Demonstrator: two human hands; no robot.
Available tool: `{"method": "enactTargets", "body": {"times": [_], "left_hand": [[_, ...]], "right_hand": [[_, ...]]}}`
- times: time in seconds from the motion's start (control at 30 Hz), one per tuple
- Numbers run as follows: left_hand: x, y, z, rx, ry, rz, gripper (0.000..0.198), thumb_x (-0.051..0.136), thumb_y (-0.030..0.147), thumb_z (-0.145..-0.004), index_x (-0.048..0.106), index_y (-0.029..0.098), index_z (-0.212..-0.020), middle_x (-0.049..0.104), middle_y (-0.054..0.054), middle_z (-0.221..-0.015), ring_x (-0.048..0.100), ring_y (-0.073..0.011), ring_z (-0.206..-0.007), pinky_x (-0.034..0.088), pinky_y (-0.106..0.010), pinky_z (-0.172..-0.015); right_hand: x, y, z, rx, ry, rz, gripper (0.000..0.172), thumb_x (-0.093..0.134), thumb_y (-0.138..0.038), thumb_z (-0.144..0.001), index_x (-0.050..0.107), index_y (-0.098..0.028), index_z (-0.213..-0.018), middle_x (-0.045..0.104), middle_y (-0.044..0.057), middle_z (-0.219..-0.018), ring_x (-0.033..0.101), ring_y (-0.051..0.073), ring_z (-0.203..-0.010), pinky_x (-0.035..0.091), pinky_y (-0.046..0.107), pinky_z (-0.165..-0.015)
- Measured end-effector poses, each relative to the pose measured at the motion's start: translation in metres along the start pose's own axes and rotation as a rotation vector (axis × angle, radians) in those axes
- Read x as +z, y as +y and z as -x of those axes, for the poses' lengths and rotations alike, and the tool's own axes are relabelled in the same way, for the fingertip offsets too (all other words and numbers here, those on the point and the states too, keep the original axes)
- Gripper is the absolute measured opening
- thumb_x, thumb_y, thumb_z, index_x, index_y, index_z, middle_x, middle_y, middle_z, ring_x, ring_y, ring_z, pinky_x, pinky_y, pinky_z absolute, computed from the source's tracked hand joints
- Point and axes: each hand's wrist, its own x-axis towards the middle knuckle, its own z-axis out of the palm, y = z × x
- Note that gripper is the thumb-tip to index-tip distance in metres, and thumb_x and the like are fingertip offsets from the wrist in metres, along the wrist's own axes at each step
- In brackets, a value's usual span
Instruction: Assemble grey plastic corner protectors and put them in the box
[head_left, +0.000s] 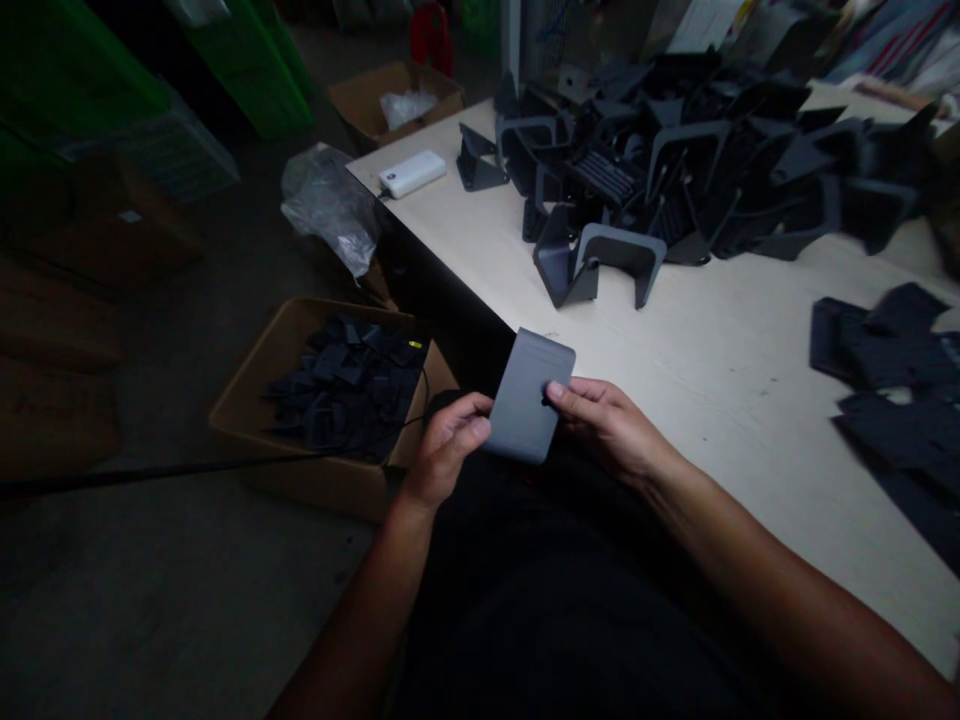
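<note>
A dark grey plastic part (525, 395) with a flat face and rounded edges is held between both hands, in front of the table's near edge. My left hand (448, 447) grips its left side, thumb and fingers closed on the edge. My right hand (604, 420) holds its right side, the thumb pressed on the face beside a small dark hole. Beyond it, a grey U-shaped bracket (621, 250) lies at the front of a large heap of dark brackets (675, 150) on the pale table (652, 350).
Left of my left hand, a cardboard box (247, 375) on the floor holds many small dark parts, with a black cable across it. A white power bank (412, 174) sits at the table's corner. More flat dark parts (900, 370) lie at the right.
</note>
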Motion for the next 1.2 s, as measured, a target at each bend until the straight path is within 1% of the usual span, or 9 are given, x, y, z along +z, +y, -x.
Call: {"method": "enactTargets", "body": {"times": [0.1,0.2,0.27,0.33,0.5,0.67,0.83,1.07,1.2], "left_hand": [[0.003,0.002,-0.011,-0.098,0.139,0.153,0.048,0.059,0.062,-0.091,0.075,0.018,-0.103,0.078,-0.008,-0.098,0.070,-0.0245,-0.092,0.050,-0.032,-0.079],[0.018,0.005,-0.024,-0.300,0.000,0.392,0.058,0.053,0.066,-0.090,0.073,0.014,-0.105,0.080,-0.015,-0.100,0.074,-0.0302,-0.091,0.055,-0.040,-0.083],[0.031,0.005,-0.030,-0.325,-0.046,0.498,0.045,0.057,0.056,-0.087,0.071,0.014,-0.099,0.081,-0.017,-0.099,0.076,-0.0309,-0.092,0.056,-0.041,-0.085],[0.043,0.005,-0.031,-0.259,0.023,0.529,0.031,0.059,0.046,-0.086,0.068,0.017,-0.090,0.082,-0.015,-0.094,0.076,-0.0291,-0.089,0.056,-0.040,-0.085],[0.056,0.008,-0.026,-0.147,0.161,0.440,0.028,0.053,0.043,-0.088,0.065,0.017,-0.086,0.081,-0.014,-0.085,0.075,-0.0265,-0.080,0.057,-0.037,-0.078],[0.049,0.019,-0.027,-0.136,0.198,0.459,0.027,0.058,0.045,-0.084,0.063,0.019,-0.085,0.080,-0.010,-0.081,0.075,-0.0271,-0.081,0.057,-0.039,-0.080],[0.038,0.021,-0.028,-0.177,0.229,0.688,0.024,0.057,0.043,-0.085,0.064,0.021,-0.086,0.080,-0.009,-0.085,0.076,-0.0262,-0.089,0.056,-0.041,-0.089],[0.022,-0.019,-0.023,-0.461,0.360,0.688,0.038,0.063,0.054,-0.083,0.067,0.016,-0.081,0.072,-0.007,-0.069,0.069,-0.0229,-0.067,0.052,-0.034,-0.073],[0.016,-0.029,-0.012,-0.585,0.316,0.824,0.033,0.066,0.045,-0.085,0.071,0.013,-0.092,0.075,-0.009,-0.080,0.070,-0.0230,-0.073,0.053,-0.034,-0.075]], "right_hand": [[0.003,0.000,0.006,-0.024,-0.160,0.220,0.037,0.077,-0.056,-0.089,0.079,-0.023,-0.106,0.075,0.003,-0.090,0.069,0.022,-0.080,0.056,0.034,-0.075],[0.006,0.007,0.008,-0.096,-0.258,0.422,0.035,0.075,-0.053,-0.092,0.079,-0.020,-0.104,0.075,0.003,-0.095,0.068,0.021,-0.083,0.054,0.033,-0.077],[0.009,0.016,0.006,-0.131,-0.231,0.406,0.034,0.073,-0.051,-0.094,0.078,-0.020,-0.108,0.075,0.003,-0.100,0.066,0.020,-0.084,0.053,0.032,-0.078],[0.013,0.028,0.004,-0.168,-0.159,0.323,0.035,0.072,-0.051,-0.095,0.076,-0.020,-0.112,0.073,0.003,-0.101,0.065,0.020,-0.085,0.053,0.032,-0.080],[0.022,0.045,0.000,-0.323,-0.014,0.239,0.034,0.076,-0.050,-0.092,0.074,-0.019,-0.106,0.069,0.002,-0.095,0.061,0.019,-0.086,0.051,0.031,-0.082],[0.025,0.029,-0.003,-0.262,-0.029,0.360,0.039,0.074,-0.055,-0.092,0.074,-0.022,-0.113,0.071,0.003,-0.098,0.065,0.022,-0.088,0.054,0.032,-0.079],[0.007,0.017,-0.002,-0.294,-0.129,0.577,0.033,0.064,-0.051,-0.100,0.076,-0.023,-0.115,0.074,0.005,-0.106,0.067,0.026,-0.104,0.053,0.035,-0.092],[-0.009,0.007,0.001,-0.001,-0.062,0.514,0.047,0.071,-0.065,-0.090,0.079,-0.019,-0.088,0.072,0.004,-0.077,0.063,0.020,-0.067,0.048,0.029,-0.060],[-0.013,-0.001,0.000,0.103,-0.049,0.496,0.053,0.075,-0.070,-0.083,0.082,-0.019,-0.095,0.077,0.007,-0.081,0.070,0.025,-0.071,0.054,0.032,-0.061]]}}
